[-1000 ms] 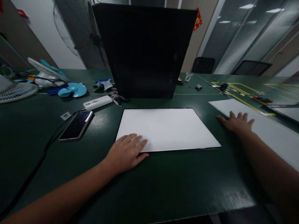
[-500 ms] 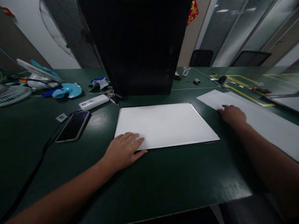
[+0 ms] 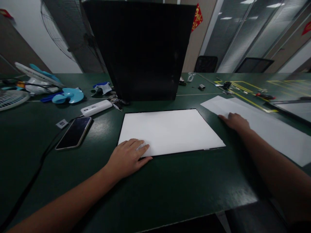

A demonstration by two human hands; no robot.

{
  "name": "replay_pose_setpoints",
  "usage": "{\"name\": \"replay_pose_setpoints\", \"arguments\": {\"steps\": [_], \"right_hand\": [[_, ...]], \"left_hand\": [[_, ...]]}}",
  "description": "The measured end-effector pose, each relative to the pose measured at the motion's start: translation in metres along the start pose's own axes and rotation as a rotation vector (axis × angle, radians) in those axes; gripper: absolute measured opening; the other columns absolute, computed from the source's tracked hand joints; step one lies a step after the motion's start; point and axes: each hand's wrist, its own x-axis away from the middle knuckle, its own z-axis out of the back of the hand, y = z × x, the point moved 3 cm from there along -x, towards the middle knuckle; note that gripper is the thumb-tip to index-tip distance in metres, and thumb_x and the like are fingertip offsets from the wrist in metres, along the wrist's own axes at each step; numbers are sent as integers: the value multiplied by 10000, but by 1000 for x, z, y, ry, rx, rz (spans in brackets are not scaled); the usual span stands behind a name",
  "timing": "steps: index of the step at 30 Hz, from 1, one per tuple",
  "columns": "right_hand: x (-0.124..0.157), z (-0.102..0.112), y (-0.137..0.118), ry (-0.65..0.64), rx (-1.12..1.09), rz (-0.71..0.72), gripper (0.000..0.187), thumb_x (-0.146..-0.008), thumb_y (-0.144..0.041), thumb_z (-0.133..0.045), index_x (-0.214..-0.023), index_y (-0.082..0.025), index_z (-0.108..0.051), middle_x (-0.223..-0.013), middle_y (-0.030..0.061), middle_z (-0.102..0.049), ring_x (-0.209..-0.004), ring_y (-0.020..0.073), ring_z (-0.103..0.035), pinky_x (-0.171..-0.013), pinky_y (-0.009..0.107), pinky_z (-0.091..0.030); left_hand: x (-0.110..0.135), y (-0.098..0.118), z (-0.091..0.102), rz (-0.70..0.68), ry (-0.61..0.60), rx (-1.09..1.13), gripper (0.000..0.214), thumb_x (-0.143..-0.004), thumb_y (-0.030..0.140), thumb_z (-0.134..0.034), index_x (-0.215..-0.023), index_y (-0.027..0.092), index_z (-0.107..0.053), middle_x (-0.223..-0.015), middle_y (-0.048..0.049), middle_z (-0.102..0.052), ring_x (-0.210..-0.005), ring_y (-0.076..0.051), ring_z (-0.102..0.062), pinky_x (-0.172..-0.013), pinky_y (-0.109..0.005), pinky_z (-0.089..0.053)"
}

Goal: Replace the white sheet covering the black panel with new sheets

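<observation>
A flat white rectangular panel with a thin dark edge (image 3: pixel 170 129) lies on the green table in front of me. My left hand (image 3: pixel 131 155) rests palm down across its near left corner, fingers spread on the white surface and thumb stretched along the near edge. To the right lie white sheets (image 3: pixel 264 129), one overlapping another. My right hand (image 3: pixel 235 122) is over their left edge, with the thumb pointing left and apart from the bent fingers. Whether any sheet is lifted under those fingertips I cannot tell.
A large black screen-like panel (image 3: pixel 150 51) stands behind the white one. On the left lie a phone (image 3: pixel 74 133), a white oblong device (image 3: pixel 96 107), a blue fan blade (image 3: pixel 69 96) and a cable. A red-handled tool (image 3: pixel 266 96) and another dark-edged panel (image 3: pixel 295 110) are far right.
My right hand has shifted slightly, its thumb now stretched left and its fingers drawn in. The left hand stays on the panel corner. The whole view has tilted up and turned a little right.
</observation>
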Motion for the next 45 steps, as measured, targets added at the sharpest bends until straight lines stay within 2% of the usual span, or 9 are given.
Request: {"name": "replay_pose_setpoints", "arguments": {"steps": [5,13,20,25,29,33,38,42,45], "right_hand": [[-1,3,-3,-9,-11,-10,684,-989,-614,-550,-1536,-213,-463,-1524,152,-513,-1316,307,-552,-1095,562,-456],[15,15,-16,80,-1,-26,465,-989,-468,-643,-1355,-184,-611,-1347,109,-630,-1164,244,-640,-993,494,-557],[52,66,-37,361,-45,13,596,-1076,-534,-295,-1384,-127,-603,-1167,238,-708,-1090,355,-671,-880,475,-511],[100,100,-90,527,-126,266,663,-1064,-570,-276,-1489,-117,-505,-1289,239,-687,-1112,341,-675,-943,435,-498],[153,91,-141,422,-169,674,603,-1052,-557,-370,-1522,-208,-512,-1380,143,-678,-1116,312,-693,-945,442,-553],[197,62,-176,240,-132,1015,579,-1061,-521,-388,-1531,-212,-527,-1327,146,-715,-1101,328,-713,-921,530,-592],[223,43,-191,135,-65,1212,544,-1061,-525,-417,-1423,-180,-632,-1420,146,-663,-1240,312,-653,-1035,536,-551],[234,47,-192,126,-63,1273,633,-1018,-613,-467,-1444,-171,-619,-1459,166,-630,-1261,336,-630,-1044,551,-536],[240,50,-192,86,-84,1374,637,-1013,-599,-490,-1471,-170,-601,-1480,167,-615,-1271,339,-620,-1047,554,-526]], "left_hand": [[-1,0,0,14,-9,1,456,-1004,545,-565,-1255,209,-747,-1265,-126,-762,-1139,-330,-716,-896,-508,-620],[-1,-1,0,50,-55,27,455,-1010,558,-542,-1290,252,-727,-1307,-103,-747,-1190,-310,-693,-949,-484,-588],[-1,-2,1,44,-13,56,450,-998,544,-568,-1263,226,-744,-1276,-126,-757,-1148,-324,-710,-920,-493,-599],[-3,-3,4,46,-53,59,474,-984,563,-584,-1275,217,-728,-1271,-123,-753,-1131,-318,-710,-901,-483,-608],[-5,-3,6,24,-24,36,477,-979,547,-604,-1256,179,-725,-1249,-141,-754,-1110,-323,-712,-875,-480,-613],[-1,5,15,-145,205,-26,305,-987,444,-630,-1033,172,-760,-949,-86,-780,-871,-242,-722,-730,-373,-594],[5,17,28,-349,447,-39,90,-918,229,-739,-836,197,-718,-674,19,-661,-611,-140,-581,-584,-286,-490],[-4,12,21,-247,288,-57,331,-970,366,-677,-1248,189,-713,-1108,-110,-772,-967,-254,-716,-858,-419,-595],[-8,4,10,-151,92,-21,450,-993,466,-617,-1337,185,-685,-1288,-169,-731,-1123,-327,-707,-927,-500,-598]]}}
